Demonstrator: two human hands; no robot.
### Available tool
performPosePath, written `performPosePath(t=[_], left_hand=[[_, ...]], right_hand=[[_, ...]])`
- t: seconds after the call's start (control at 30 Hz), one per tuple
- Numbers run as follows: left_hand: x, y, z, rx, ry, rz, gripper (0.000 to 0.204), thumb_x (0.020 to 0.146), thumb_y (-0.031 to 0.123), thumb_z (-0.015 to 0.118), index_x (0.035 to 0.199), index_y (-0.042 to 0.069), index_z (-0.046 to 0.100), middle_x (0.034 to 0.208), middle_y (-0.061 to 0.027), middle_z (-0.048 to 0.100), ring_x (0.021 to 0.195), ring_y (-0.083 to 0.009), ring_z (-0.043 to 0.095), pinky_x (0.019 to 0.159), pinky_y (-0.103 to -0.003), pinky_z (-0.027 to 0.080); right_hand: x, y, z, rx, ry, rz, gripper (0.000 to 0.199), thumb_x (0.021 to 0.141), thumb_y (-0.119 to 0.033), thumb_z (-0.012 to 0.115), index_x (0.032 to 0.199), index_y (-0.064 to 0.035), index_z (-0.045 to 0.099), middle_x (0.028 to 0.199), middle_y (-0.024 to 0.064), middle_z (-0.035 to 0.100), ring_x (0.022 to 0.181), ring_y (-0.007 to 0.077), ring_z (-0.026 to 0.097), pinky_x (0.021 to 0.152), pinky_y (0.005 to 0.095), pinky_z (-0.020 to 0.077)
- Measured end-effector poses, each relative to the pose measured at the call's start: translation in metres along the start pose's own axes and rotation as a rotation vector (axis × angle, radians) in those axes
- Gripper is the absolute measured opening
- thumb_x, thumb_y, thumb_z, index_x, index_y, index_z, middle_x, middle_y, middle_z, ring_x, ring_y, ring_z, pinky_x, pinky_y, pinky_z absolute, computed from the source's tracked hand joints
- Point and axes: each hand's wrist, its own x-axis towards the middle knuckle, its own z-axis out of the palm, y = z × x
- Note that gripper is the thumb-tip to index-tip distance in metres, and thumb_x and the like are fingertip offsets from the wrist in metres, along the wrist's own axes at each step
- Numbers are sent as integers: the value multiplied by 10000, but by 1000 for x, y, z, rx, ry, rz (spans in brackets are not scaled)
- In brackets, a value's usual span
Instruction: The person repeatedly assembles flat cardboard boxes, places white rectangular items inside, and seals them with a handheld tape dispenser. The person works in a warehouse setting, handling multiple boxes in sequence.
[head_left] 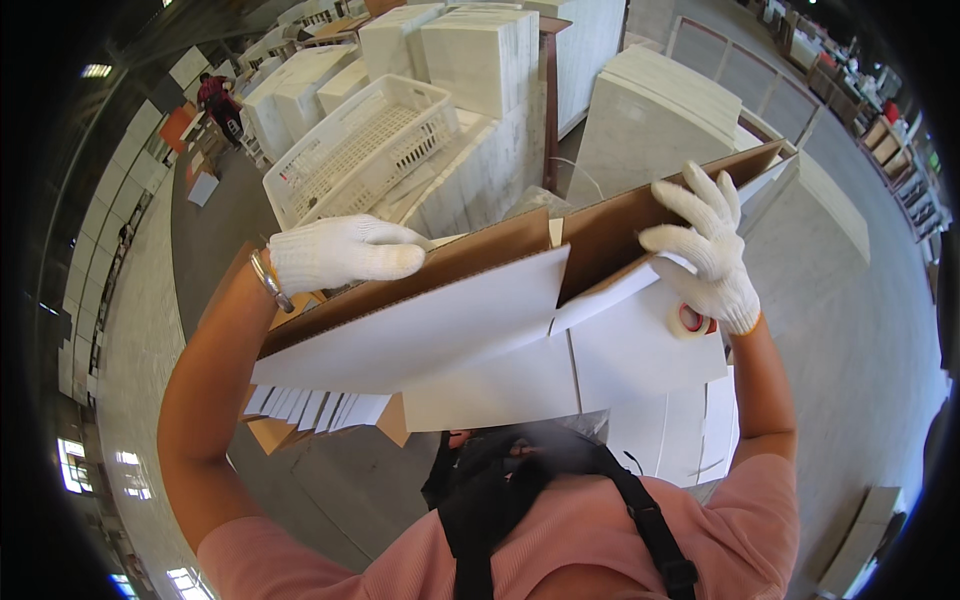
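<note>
In front of me is a cardboard carton, white outside and brown inside, unfolded partway with its flaps standing apart. My left hand, in a white knit glove, is closed over the carton's upper left edge, fingers together and pointing right. Another white glove covers my right hand. Its fingers are spread over the brown inner face at the carton's right end, and part of the palm lies against the white flap. A roll of tape is just below that hand, beside the wrist.
A white plastic crate sits beyond the carton on stacked pale slabs. More slab stacks stand at the far right. Folded white cartons are packed upright below my left forearm. Far left, a person stands by some furniture.
</note>
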Motion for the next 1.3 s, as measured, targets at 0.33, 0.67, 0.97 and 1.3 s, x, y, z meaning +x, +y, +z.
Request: performPosePath(t=[0.33,0.67,0.97,1.3], left_hand=[[-65,31,-26,138,550,-129,676,920,253,648,1567,97,531,855,-194,690,752,-187,684,767,-311,551],[-12,-28,6,410,651,-290,377,882,160,571,1184,132,795,1114,-149,789,1007,-344,745,943,-412,579],[130,-8,141,353,880,376,550,1031,482,548,1407,95,649,1574,-275,450,1398,-478,473,1119,-601,392],[154,-41,180,530,314,621,652,1082,549,471,1577,125,471,1685,-190,349,1538,-430,320,1213,-611,284]], right_hand=[[34,7,-93,375,-157,-186,116,775,-181,690,695,-163,608,774,5,646,759,248,646,896,462,517],[73,-50,31,462,-798,-744,161,773,-181,648,641,-174,558,691,14,590,747,270,605,778,400,465],[17,-79,114,1385,-485,-396,293,646,111,599,754,-143,696,818,35,699,805,301,639,949,419,501],[-14,5,-12,1672,-942,174,680,954,-456,781,1405,30,630,1453,193,642,1334,302,621,1110,428,487]])
